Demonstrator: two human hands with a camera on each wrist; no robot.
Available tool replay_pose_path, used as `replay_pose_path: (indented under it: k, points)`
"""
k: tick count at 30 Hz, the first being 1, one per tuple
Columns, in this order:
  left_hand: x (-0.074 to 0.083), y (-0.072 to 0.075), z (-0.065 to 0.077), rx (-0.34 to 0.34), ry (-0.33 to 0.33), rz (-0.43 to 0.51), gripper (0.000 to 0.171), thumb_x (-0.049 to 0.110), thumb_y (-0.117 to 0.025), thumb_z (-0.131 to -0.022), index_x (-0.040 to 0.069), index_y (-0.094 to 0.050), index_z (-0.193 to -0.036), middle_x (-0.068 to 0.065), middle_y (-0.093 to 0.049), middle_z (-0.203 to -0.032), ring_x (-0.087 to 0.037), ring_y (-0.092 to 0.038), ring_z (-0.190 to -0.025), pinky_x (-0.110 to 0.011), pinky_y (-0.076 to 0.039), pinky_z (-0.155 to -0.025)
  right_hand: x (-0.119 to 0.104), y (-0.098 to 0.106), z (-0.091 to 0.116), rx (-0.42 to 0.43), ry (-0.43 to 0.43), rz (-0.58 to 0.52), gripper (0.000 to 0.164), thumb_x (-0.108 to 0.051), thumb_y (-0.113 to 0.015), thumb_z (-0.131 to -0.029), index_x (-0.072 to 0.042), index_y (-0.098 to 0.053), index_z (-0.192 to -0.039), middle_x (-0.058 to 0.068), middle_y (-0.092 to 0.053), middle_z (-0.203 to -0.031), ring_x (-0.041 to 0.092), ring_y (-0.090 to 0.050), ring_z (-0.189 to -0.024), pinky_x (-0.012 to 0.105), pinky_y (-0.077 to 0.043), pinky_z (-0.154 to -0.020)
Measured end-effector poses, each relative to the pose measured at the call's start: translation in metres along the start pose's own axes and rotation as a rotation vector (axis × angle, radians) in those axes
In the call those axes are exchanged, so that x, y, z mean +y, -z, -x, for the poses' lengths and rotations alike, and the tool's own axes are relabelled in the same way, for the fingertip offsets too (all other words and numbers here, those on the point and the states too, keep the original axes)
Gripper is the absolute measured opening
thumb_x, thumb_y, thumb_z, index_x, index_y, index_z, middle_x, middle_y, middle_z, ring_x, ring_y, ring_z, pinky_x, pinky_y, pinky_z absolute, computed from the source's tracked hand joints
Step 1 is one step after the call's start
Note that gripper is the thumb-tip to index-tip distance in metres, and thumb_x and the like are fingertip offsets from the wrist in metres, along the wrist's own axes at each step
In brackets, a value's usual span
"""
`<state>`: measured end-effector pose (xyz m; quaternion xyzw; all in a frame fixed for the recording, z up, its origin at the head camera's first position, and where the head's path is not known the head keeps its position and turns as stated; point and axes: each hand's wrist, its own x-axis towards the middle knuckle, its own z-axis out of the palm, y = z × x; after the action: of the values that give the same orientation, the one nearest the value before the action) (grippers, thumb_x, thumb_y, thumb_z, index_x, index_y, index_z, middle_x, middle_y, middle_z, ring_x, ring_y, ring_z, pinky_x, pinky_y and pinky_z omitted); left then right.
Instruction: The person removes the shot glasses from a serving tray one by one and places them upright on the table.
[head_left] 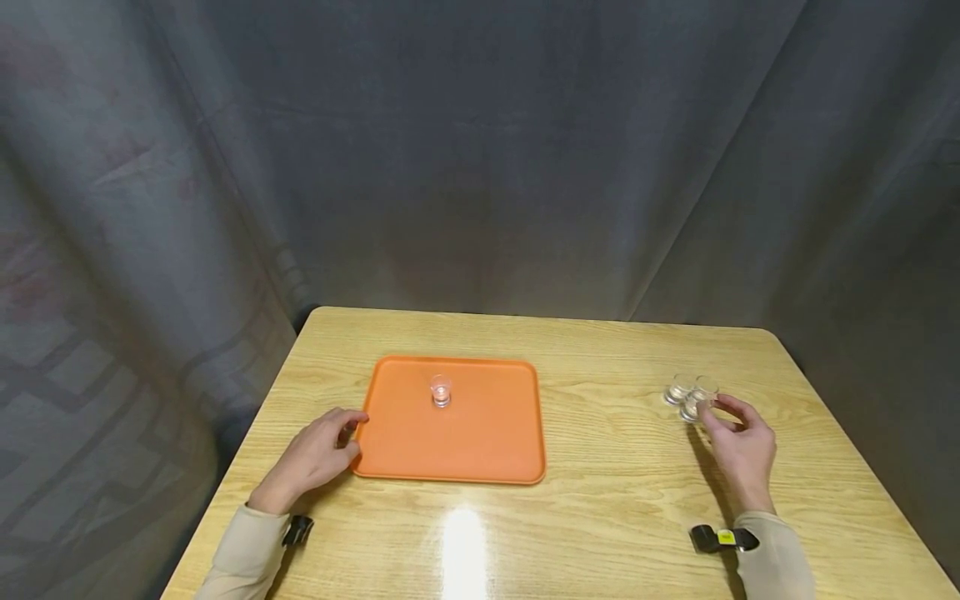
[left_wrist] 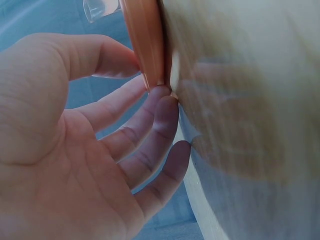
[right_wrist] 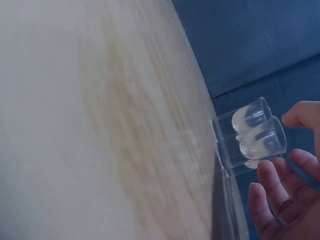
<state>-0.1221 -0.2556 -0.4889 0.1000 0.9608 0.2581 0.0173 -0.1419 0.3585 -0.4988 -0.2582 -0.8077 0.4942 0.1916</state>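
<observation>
My left hand [head_left: 318, 454] rests at the left edge of an orange tray [head_left: 480, 442], its loosely bent fingers touching the rim. In the left wrist view, the thumb and fingertips meet the tray's edge [left_wrist: 145, 40] close to the tabletop. One small clear glass [head_left: 441, 392] stands upright on the tray, towards its back. At the right, three more clear shot glasses [head_left: 691, 407] stand clustered on the table. My right hand [head_left: 742, 446] is beside them, thumb and fingers spread near the front glass. The right wrist view shows a gap between the thumb and the glasses [right_wrist: 262, 137].
The wooden table [head_left: 600, 500] has a bright light reflection near its front. A dark grey curtain [head_left: 480, 167] hangs behind the table and along both sides. Black bands with small devices [head_left: 723, 538] are on both wrists.
</observation>
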Motion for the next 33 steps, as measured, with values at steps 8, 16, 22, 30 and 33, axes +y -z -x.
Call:
replay_pose_path:
  k: [8, 16, 22, 30, 33]
  points:
    - [0.001, -0.001, 0.001, -0.003, 0.007, -0.003, 0.042, 0.010, -0.071, -0.093, 0.008, -0.069, -0.135, -0.001, -0.067, -0.108, -0.018, -0.061, -0.096, -0.042, -0.052, -0.085, -0.010, 0.007, 0.004, 0.058, 0.071, 0.027, 0.043, -0.031, -0.078, -0.094, -0.006, -0.072, -0.129, -0.036, -0.060, -0.094, -0.015, -0.057, -0.071, 0.009, -0.044, -0.059]
    - [0.001, 0.000, 0.001, -0.002, 0.010, 0.002, 0.042, 0.011, -0.071, -0.093, 0.007, -0.069, -0.135, -0.002, -0.067, -0.107, -0.018, -0.060, -0.095, -0.042, -0.051, -0.085, -0.023, 0.004, 0.009, 0.071, 0.160, 0.013, 0.040, -0.026, -0.077, -0.095, -0.002, -0.073, -0.126, -0.040, -0.059, -0.092, -0.014, -0.056, -0.073, 0.007, -0.042, -0.063]
    - [0.001, 0.000, 0.001, -0.001, 0.010, -0.001, 0.042, 0.010, -0.071, -0.093, 0.007, -0.069, -0.134, -0.002, -0.066, -0.106, -0.018, -0.059, -0.094, -0.041, -0.051, -0.083, -0.027, -0.003, 0.013, 0.055, 0.174, -0.040, 0.034, -0.020, -0.079, -0.092, -0.001, -0.075, -0.121, -0.040, -0.062, -0.085, -0.013, -0.058, -0.070, 0.006, -0.043, -0.061]
    - [0.001, -0.001, 0.001, 0.001, 0.002, 0.003, 0.042, 0.010, -0.071, -0.092, 0.007, -0.069, -0.134, -0.001, -0.066, -0.106, -0.018, -0.059, -0.094, -0.041, -0.051, -0.083, -0.034, -0.014, 0.019, 0.015, 0.230, -0.082, 0.034, -0.014, -0.078, -0.092, 0.003, -0.073, -0.121, -0.038, -0.064, -0.087, -0.013, -0.060, -0.072, 0.007, -0.046, -0.062]
    - [0.001, -0.001, 0.001, 0.001, 0.001, 0.002, 0.042, 0.010, -0.070, -0.092, 0.007, -0.069, -0.134, -0.001, -0.067, -0.106, -0.017, -0.060, -0.094, -0.041, -0.051, -0.083, -0.034, -0.016, 0.020, 0.016, 0.237, -0.083, 0.033, -0.015, -0.078, -0.092, 0.003, -0.074, -0.120, -0.038, -0.064, -0.087, -0.013, -0.060, -0.072, 0.006, -0.046, -0.062]
